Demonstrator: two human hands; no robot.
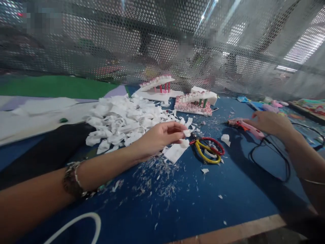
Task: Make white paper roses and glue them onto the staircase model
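Note:
My left hand (165, 139) is closed in a pinch on a small white paper scrap (187, 133), just right of a large heap of white paper scraps (124, 118). Below its fingertips lies a flat white paper piece (175, 153). At the right, the fingers of my right hand (273, 125) are closed on a pink hot glue gun (250, 129) with a black cable; the far side of the grip is hidden. Between the hands lies a coiled red and yellow cord (208, 150).
Two small white stair models, one on pink posts (162, 84) and one on a pink speckled base (194, 103), stand at the back. A perforated metal screen (162, 40) rises behind them. White crumbs litter the blue table (182, 206). A white cable (95, 220) loops at the front left.

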